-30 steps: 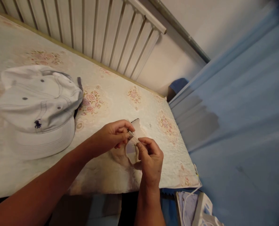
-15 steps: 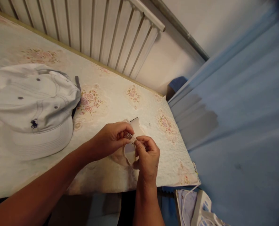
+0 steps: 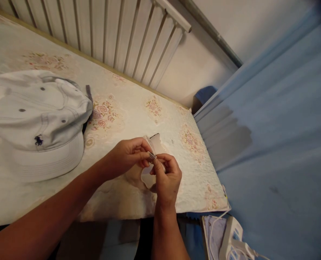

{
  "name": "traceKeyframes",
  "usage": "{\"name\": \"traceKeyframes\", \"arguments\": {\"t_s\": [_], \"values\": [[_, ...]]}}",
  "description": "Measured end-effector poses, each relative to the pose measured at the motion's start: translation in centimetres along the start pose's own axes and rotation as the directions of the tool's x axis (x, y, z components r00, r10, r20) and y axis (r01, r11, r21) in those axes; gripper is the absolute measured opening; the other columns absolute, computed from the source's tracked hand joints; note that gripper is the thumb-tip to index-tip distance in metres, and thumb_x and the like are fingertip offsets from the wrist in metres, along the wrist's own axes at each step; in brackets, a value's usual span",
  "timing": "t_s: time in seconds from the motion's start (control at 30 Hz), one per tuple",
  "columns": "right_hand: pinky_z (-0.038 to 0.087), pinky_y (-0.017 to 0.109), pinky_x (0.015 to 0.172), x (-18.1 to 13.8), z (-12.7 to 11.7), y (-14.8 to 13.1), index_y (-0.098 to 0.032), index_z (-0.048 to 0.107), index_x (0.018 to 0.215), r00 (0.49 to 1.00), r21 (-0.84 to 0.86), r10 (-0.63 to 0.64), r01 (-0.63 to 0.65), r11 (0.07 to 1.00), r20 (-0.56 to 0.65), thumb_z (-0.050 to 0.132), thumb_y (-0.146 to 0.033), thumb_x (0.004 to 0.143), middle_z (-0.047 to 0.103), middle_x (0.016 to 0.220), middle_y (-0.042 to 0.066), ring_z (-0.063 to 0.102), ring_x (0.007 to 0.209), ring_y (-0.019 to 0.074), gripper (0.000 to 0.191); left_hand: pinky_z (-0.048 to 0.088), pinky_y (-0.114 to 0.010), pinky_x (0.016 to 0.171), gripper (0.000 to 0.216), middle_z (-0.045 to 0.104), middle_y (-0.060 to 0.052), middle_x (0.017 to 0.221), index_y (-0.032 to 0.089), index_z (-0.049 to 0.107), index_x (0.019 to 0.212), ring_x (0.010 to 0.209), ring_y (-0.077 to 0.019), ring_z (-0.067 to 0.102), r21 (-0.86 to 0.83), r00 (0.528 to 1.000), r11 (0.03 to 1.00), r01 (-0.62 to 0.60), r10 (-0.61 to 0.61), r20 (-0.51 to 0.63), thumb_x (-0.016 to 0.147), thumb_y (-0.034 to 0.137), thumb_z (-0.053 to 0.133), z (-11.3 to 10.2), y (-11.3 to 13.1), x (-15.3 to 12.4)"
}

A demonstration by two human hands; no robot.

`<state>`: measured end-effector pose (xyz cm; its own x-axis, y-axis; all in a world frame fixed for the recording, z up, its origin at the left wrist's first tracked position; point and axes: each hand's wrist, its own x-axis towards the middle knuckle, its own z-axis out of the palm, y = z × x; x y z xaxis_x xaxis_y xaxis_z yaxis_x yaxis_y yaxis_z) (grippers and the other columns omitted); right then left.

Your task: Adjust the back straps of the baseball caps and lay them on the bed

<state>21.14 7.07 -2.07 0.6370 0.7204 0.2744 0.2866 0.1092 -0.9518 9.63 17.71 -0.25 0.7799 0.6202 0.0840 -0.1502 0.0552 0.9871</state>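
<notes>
My left hand (image 3: 130, 157) pinches a small strip with rows of metal bits, which looks like a hook-and-eye clasp (image 3: 151, 156). Facing it, my right hand (image 3: 167, 177) grips the other end of the clasp between thumb and fingers, and the fingertips of both hands nearly meet. The clasp belongs to a thin beige garment, apparently a bra (image 3: 156, 143), lying below and behind my hands on the bed. Part of it forms a loop under my fingers. Exactly how the two ends of the clasp meet is hidden by my fingertips.
A white baseball cap (image 3: 49, 133) with a dark horse-rider emblem lies on the floral bedspread (image 3: 130, 108) at left. A white radiator (image 3: 111, 39) runs behind the bed. Blue curtain (image 3: 271, 144) hangs at right. A white power strip (image 3: 232, 234) with cables sits lower right.
Both hands have drawn slightly closer together at the clasp, my left thumb now covering more of the strip. The cap and garment stay on the bed; the view has shifted slightly.
</notes>
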Motion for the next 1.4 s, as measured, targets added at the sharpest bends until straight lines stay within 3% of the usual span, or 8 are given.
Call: {"name": "traceKeyframes", "arguments": {"t_s": [0.13,0.23,0.33,0.43,0.6,0.83,1.17,1.4], "values": [[0.050,0.028,0.069,0.0,-0.4,-0.3,-0.025,0.067,0.102,0.996,-0.088,-0.059,0.065,0.994,0.067,0.073,-0.022,0.072,0.067,0.082,-0.001,0.062,0.073,0.0147,0.031,0.049,-0.023,0.058,0.015,0.065,0.002,0.060,0.016,0.057,0.078,0.056,-0.0114,0.061,-0.061,0.996,0.997,0.040,-0.045,-0.074,0.076,0.027,0.067,-0.3,-0.1,0.3],[0.052,0.030,0.071,0.5,-1.4,-0.6,-0.028,0.066,0.111,0.976,-0.072,0.027,-0.012,0.997,0.214,0.073,-0.019,0.069,0.070,0.089,-0.001,0.064,0.078,0.0161,0.043,0.048,-0.022,0.057,0.014,0.065,0.003,0.058,0.017,0.056,0.077,0.055,-0.0105,0.060,-0.076,0.988,0.996,0.038,-0.048,-0.145,0.077,0.026,0.066,-0.6,0.0,0.3],[0.052,0.030,0.070,1.2,-2.5,-0.4,-0.025,0.066,0.110,0.945,0.054,0.137,-0.160,0.986,0.296,0.069,-0.024,0.074,0.072,0.084,-0.001,0.066,0.072,0.0152,0.035,0.047,-0.022,0.057,0.014,0.064,0.003,0.057,0.017,0.055,0.076,0.054,-0.0103,0.059,-0.082,0.977,0.996,0.043,-0.059,-0.204,0.078,0.027,0.065,-0.9,0.1,0.2],[0.053,0.030,0.073,1.6,-3.1,0.0,-0.022,0.067,0.105,0.963,0.136,0.151,-0.184,0.973,0.223,0.063,-0.028,0.082,0.072,0.084,0.001,0.067,0.075,0.0154,0.025,0.046,-0.022,0.056,0.016,0.064,0.002,0.056,0.017,0.056,0.076,0.053,-0.0106,0.058,-0.098,0.976,0.994,0.057,-0.076,-0.202,0.078,0.029,0.065,-0.8,0.1,0.1],[0.053,0.035,0.081,0.9,-2.6,-0.7,-0.023,0.065,0.109,0.977,-0.049,-0.027,0.038,0.998,0.211,0.073,-0.021,0.071,0.072,0.097,0.003,0.067,0.088,0.0192,0.039,0.043,-0.020,0.053,0.017,0.063,0.003,0.054,0.017,0.056,0.074,0.051,-0.0091,0.056,-0.121,0.982,0.992,0.046,-0.067,-0.176,0.078,0.030,0.065,-0.5,-0.1,0.1],[0.049,0.032,0.077,-0.5,-0.8,-1.4,-0.022,0.065,0.104,0.931,-0.437,-0.301,0.363,0.823,0.207,0.072,-0.020,0.076,0.069,0.094,0.002,0.063,0.087,0.0188,0.029,0.039,-0.020,0.049,0.017,0.061,0.003,0.051,0.017,0.055,0.073,0.047,-0.0088,0.052,-0.082,0.988,0.994,0.067,-0.078,-0.131,0.079,0.031,0.063,-0.2,-0.1,0.0],[0.048,0.031,0.075,-0.5,0.2,-0.4,-0.022,0.065,0.102,0.867,-0.504,-0.460,0.490,0.711,0.194,0.062,-0.018,0.085,0.070,0.090,0.003,0.064,0.084,0.0179,0.017,0.037,-0.020,0.052,0.016,0.059,0.004,0.053,0.016,0.057,0.070,0.051,-0.0085,0.051,-0.066,0.981,0.992,0.108,-0.117,-0.157,0.072,0.029,0.066,0.1,0.2,0.0],[0.046,0.030,0.069,-0.5,0.5,0.0,-0.021,0.066,0.091,0.865,-0.524,-0.476,0.482,0.702,0.158,0.063,-0.020,0.085,0.069,0.080,0.002,0.062,0.074,0.0162,0.007,0.038,-0.022,0.052,0.014,0.054,0.005,0.050,0.017,0.055,0.071,0.049,-0.0093,0.049,0.000,0.977,0.992,0.124,-0.122,-0.174,0.073,0.029,0.062,0.6,0.0,-0.1]]}}
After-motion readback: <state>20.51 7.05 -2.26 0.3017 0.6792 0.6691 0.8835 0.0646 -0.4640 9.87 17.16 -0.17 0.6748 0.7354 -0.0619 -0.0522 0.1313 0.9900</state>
